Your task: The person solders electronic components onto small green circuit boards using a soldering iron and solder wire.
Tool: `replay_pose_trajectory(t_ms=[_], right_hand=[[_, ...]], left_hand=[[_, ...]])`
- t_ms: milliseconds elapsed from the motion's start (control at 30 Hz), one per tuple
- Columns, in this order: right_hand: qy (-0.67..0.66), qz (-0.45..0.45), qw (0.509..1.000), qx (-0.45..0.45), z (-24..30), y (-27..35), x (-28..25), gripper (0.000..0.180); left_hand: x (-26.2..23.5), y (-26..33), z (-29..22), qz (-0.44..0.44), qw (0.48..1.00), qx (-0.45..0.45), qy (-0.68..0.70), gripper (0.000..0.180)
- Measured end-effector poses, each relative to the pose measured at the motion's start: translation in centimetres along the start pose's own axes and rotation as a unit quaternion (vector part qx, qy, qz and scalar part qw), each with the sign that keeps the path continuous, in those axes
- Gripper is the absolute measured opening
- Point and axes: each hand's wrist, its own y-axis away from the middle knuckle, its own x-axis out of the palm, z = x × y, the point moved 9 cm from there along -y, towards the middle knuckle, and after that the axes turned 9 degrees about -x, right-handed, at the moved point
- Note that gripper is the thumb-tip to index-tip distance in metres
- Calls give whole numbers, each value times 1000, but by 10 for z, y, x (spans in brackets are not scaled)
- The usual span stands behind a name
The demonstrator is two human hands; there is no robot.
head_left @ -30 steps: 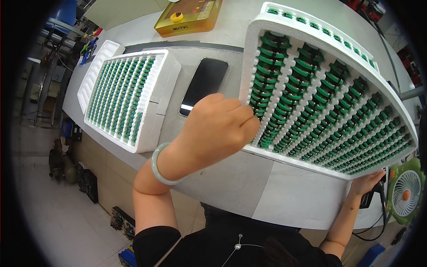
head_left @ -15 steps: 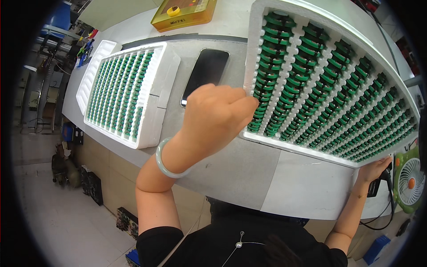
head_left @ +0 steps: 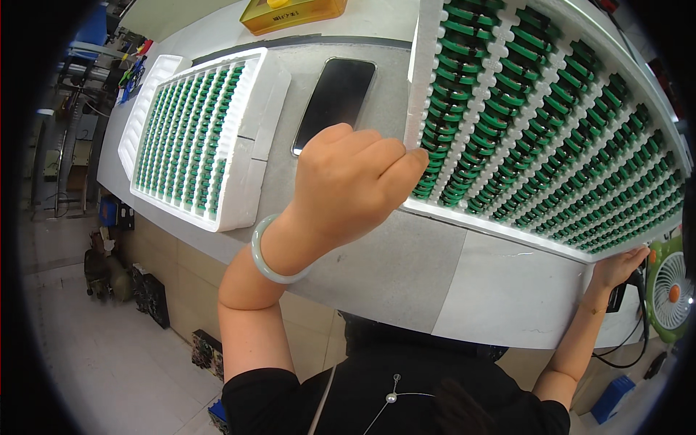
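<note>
Since the earlier frame our large foam tray (head_left: 551,138) has shifted toward 12 o'clock. Its long axis runs from 10 to 4 o'clock, lying across the grey bench (head_left: 406,268). Our left hand (head_left: 348,181) is clamped on its near corner; our right hand (head_left: 616,267) grips its far end. At 9 o'clock lie a black phone (head_left: 335,101) and a second white foam tray (head_left: 203,138) of green parts.

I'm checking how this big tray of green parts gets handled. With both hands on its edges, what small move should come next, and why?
Probably ease the large white foam tray flat onto the grey table. The left hand grips its left edge and the right hand its far right corner, so it appears tilted up. The black phone lies just beside it, so keep clear of that.
</note>
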Motion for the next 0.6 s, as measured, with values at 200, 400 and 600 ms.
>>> replay_pose_trajectory(t_ms=[200, 400, 600], right_hand=[[24, 11, 999, -21, -1, -6, -10, 42], [0, 31, 999, -14, -4, -8, -13, 39], [31, -23, 999, -11, 4, 1, 1, 39]], left_hand=[[4, 4, -5, -41, 998, 9, -39, 21], [5, 3, -5, -39, 999, 28, 2, 22], [5, 6, -6, -45, 998, 49, 9, 23]])
